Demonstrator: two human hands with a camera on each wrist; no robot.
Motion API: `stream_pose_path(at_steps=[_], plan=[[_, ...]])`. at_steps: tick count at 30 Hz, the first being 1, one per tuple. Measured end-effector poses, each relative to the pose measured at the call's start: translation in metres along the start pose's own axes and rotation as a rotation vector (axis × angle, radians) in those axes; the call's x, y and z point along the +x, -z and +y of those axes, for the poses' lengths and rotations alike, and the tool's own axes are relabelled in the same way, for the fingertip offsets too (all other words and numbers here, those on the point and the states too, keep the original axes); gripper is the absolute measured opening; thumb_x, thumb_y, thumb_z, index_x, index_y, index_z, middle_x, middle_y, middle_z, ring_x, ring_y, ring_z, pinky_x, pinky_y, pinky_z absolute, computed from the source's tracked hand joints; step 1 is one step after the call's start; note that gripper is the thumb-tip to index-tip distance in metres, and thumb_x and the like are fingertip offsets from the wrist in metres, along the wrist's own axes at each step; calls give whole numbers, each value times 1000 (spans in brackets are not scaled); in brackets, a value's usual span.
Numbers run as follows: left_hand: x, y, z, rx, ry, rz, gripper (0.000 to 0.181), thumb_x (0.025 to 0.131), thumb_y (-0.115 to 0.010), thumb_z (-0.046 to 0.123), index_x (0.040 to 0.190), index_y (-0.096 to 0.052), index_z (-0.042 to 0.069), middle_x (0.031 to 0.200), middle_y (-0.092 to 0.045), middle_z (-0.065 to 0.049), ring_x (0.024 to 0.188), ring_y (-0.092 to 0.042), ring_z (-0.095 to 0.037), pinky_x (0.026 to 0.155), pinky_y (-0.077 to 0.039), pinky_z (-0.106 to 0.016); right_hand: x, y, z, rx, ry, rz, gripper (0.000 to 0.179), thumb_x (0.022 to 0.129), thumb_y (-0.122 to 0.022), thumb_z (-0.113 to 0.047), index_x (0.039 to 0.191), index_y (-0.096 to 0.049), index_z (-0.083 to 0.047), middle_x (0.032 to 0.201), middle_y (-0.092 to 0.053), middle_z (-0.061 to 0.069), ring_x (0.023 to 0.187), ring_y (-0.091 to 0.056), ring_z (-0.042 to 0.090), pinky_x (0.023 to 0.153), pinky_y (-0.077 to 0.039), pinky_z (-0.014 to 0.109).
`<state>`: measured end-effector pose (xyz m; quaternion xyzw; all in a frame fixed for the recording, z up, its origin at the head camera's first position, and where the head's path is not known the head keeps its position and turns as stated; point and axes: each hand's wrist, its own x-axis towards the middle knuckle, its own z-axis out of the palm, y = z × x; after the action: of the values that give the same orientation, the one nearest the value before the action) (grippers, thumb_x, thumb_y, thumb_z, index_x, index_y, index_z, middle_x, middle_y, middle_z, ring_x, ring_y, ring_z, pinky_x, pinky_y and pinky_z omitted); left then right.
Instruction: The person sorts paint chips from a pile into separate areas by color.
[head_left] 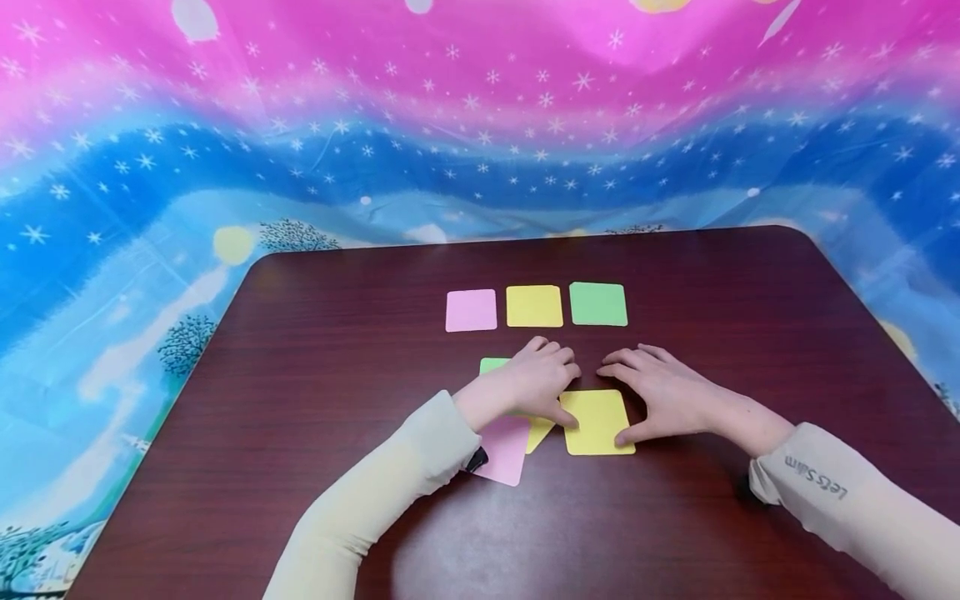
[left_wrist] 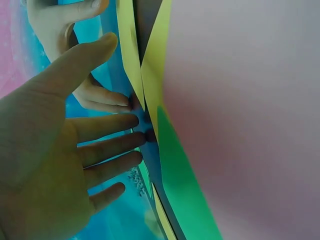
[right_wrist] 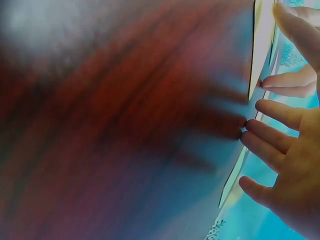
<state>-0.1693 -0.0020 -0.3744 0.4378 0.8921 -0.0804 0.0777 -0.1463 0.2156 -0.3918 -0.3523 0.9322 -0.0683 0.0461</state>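
Observation:
A yellow square card (head_left: 597, 423) lies flat on the table between the two hands. My left hand (head_left: 538, 379) is at its left side, the thumb at the card's left edge and the other fingers extended beyond its top edge. At the right, my right hand (head_left: 671, 393) has its thumb at the lower right corner, fingers spread and reaching forward. Under the left wrist and hand lie a pink card (head_left: 504, 450), a green card (head_left: 491, 365) and another yellow card (head_left: 538, 433), overlapping and partly hidden. Both wrist views show the fingers straight, gripping nothing.
Farther back, a pink card (head_left: 471, 310), a yellow card (head_left: 534, 306) and a green card (head_left: 598, 304) lie in a row. Slight offset edges show on the yellow and green ones. The dark wooden table (head_left: 337, 333) ends at a patterned cloth backdrop (head_left: 450, 125).

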Motion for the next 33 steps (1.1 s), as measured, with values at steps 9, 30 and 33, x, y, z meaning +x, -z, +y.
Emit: stream_pose_path(at_steps=[9, 30, 33], plan=[[-6, -4, 9, 76, -18, 29, 73, 66, -54, 75, 111, -59, 18, 109, -50, 3, 106, -43, -15, 94, -29, -32, -7, -3, -6, -14, 8, 13, 92, 53, -74, -65, 123, -54, -9, 127, -47, 5, 119, -42, 23, 104, -20, 50], [-10, -6, 25, 168, 9, 0, 90, 60, -52, 80, 119, -52, 13, 116, -46, 1, 111, -39, -16, 99, -25, -32, -7, -7, -7, -63, 92, 154, 75, 51, -78, -54, 107, -57, -8, 110, -55, 3, 107, -49, 21, 103, -23, 49], [-10, -6, 26, 176, 16, 0, 87, 61, -53, 79, 119, -52, 14, 116, -46, 1, 111, -40, -15, 99, -26, -32, -7, -8, -8, -74, 88, 161, 75, 51, -78, -53, 107, -56, -8, 105, -55, 2, 104, -50, 21, 102, -24, 49]])
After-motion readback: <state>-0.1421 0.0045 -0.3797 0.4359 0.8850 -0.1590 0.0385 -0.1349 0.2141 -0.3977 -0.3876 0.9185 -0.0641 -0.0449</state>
